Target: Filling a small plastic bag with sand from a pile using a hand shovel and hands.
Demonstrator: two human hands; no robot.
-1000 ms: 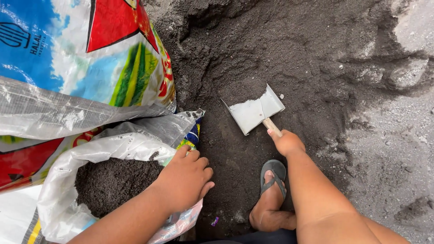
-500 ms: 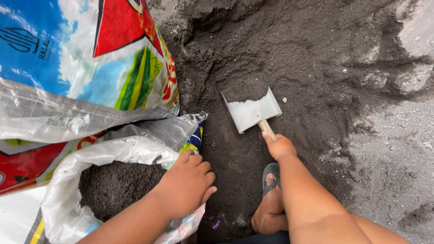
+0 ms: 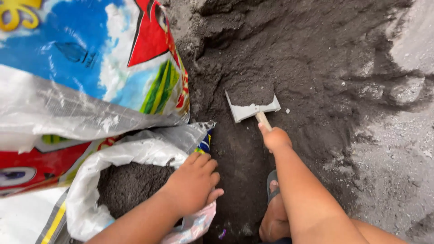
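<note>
My right hand point(image 3: 275, 138) grips the wooden handle of a small grey metal scoop point(image 3: 251, 107), whose blade is pushed into a heap of dark soil point(image 3: 289, 49) and partly filled with it. My left hand point(image 3: 194, 183) holds the rim of an open woven plastic sack point(image 3: 108, 158) at the lower left. The sack's mouth shows dark soil point(image 3: 131, 185) inside.
A large full sack point(image 3: 81, 68) printed in blue, red and green lies at the upper left against the open one. My foot in a grey sandal point(image 3: 273, 203) stands on the soil below my right arm. Paler grey gravelly ground point(image 3: 398, 158) lies to the right.
My right hand has driven the scoop forward into the soil heap, so soil now covers most of the blade. My left hand stays on the sack rim.
</note>
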